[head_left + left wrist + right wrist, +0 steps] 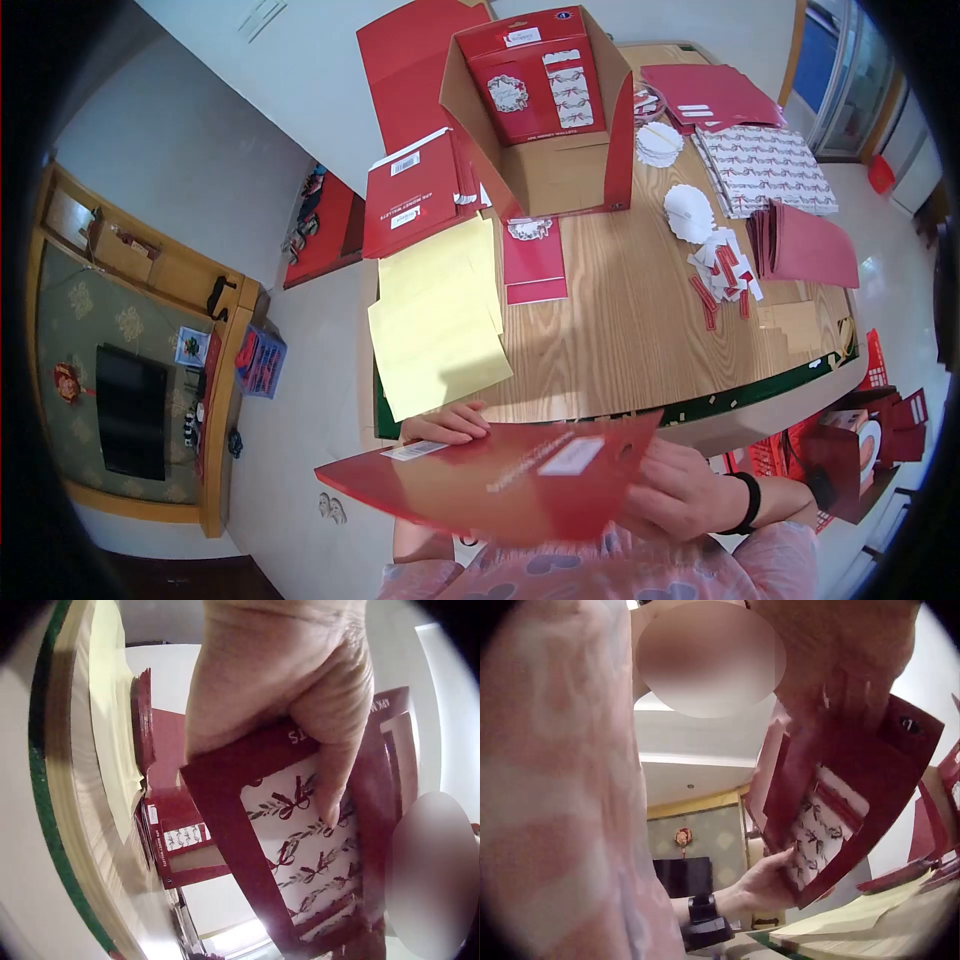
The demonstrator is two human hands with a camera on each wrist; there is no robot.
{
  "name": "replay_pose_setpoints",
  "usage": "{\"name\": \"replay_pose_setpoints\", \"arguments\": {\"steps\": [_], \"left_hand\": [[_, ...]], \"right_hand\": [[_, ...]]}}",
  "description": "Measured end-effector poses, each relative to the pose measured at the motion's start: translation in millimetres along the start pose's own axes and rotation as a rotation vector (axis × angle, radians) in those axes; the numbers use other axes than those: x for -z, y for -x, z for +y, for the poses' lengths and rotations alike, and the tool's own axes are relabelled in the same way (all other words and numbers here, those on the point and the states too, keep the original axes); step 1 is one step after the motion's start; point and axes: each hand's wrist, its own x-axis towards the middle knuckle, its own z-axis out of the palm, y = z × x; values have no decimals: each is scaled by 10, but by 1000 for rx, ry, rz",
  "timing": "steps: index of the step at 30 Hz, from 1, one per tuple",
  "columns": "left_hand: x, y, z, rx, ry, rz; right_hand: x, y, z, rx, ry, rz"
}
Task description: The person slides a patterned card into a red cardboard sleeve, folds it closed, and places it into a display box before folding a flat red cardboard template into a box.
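Observation:
A red cardboard money-wallet packet, with a barcode and a white label, is held tilted in front of the body, off the table's near edge. My left hand grips it at one end; in the left wrist view the thumb lies across the window that shows ribbon-and-leaf patterned paper. At the opposite end my right hand grips the packet with bent fingers. The right wrist view shows the packet's patterned window and the left hand at its lower edge.
Yellow sheets lie at the table's near left, beside stacked red packets. An open red display box stands at the back. White scalloped cards, small tags, dark red folders and patterned sheets lie on the right.

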Motion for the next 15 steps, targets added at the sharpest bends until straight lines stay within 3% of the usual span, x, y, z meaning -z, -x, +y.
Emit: {"name": "replay_pose_setpoints", "arguments": {"steps": [2, 5, 11, 13, 14, 15], "left_hand": [[-130, 42, 19, 2, -39, 144], [-39, 31, 60, 5, -106, 58], [-143, 40, 163, 73, -145, 76], [-123, 75, 203, 282, 121, 154], [-162, 297, 233, 427, -13, 502], [-111, 258, 229, 459, -28, 445]], "right_hand": [[-125, 26, 53, -71, 28, -2], [-173, 107, 124, -33, -16, -34], [-193, 27, 153, -45, -65, 18], [-167, -66, 131, -161, -44, 49], [-151, -95, 100, -218, -14, 159], [-139, -104, 117, -192, 54, 255]]}}
